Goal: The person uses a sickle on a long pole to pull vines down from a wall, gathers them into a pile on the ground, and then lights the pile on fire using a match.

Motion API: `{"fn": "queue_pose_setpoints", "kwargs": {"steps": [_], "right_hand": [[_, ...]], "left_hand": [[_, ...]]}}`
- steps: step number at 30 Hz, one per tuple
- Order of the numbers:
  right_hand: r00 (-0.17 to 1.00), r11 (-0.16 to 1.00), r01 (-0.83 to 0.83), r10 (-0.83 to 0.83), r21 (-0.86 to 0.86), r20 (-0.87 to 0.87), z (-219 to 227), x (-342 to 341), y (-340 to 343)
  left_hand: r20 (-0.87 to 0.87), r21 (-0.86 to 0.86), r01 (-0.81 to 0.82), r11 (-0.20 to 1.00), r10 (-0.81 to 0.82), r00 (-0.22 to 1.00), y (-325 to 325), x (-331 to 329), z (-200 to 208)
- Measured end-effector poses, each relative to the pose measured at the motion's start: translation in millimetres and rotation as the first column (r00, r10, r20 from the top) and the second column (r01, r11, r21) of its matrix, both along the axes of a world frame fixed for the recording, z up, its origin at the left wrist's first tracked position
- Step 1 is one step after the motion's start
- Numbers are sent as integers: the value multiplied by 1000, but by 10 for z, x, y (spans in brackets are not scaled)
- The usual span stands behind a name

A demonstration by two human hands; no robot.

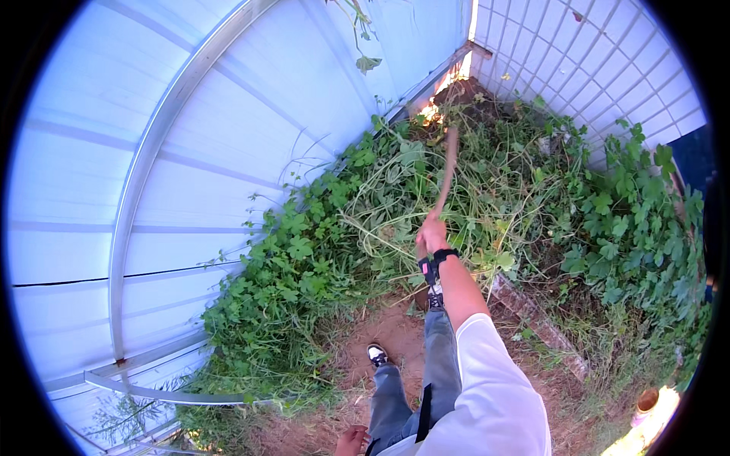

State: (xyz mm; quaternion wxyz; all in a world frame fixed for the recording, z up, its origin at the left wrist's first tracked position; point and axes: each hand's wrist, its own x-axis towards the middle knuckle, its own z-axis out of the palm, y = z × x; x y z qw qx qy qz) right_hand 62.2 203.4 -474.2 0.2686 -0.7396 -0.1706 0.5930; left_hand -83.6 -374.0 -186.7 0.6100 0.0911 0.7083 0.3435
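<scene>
My right hand (432, 233), with a dark band on its wrist, is closed round a long, slightly curved wooden handle (449, 163). The handle points away from me over a heap of tangled green weeds (487, 178). Its far end is by the weeds near the corner, and I cannot make out a tool head there. At the lower edge hangs my left hand (352, 441), beside my leg. Its fingers are loosely apart with nothing seen in them, and part of the hand is cut off.
A pale panel wall (198, 182) with metal ribs rises on the left. Another wall with a grid (585, 53) meets it at the far corner. Leafy plants (296, 243) line both sides. A rusty beam (540, 327) lies at right on bare soil (388, 327). A pipe end (648, 400) shows lower right.
</scene>
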Motion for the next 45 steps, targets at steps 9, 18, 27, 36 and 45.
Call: {"fn": "queue_pose_setpoints", "kwargs": {"steps": [9,18,27,36,45], "right_hand": [[951,986,-120,82,-112,-298,976,1185,-1716],[924,941,-292,231,-172,-306,2431,2009,-3460],[936,960,-243,193,-141,-295,3195,2471,-4028],[847,876,-482,475,-33,239,3475,2446,-3292],[878,800,-382,157,463,453,2328,863,-492]], "left_hand": [[-32,-204,182,962,-192,981,146,478,-177],[-156,-118,324,939,-339,928,-292,653,-680],[-306,-240,580,778,-628,716,-1156,980,-886],[-100,-225,410,884,-440,892,-923,682,-1041],[-32,-191,-135,972,131,991,-26,475,-428]]}}
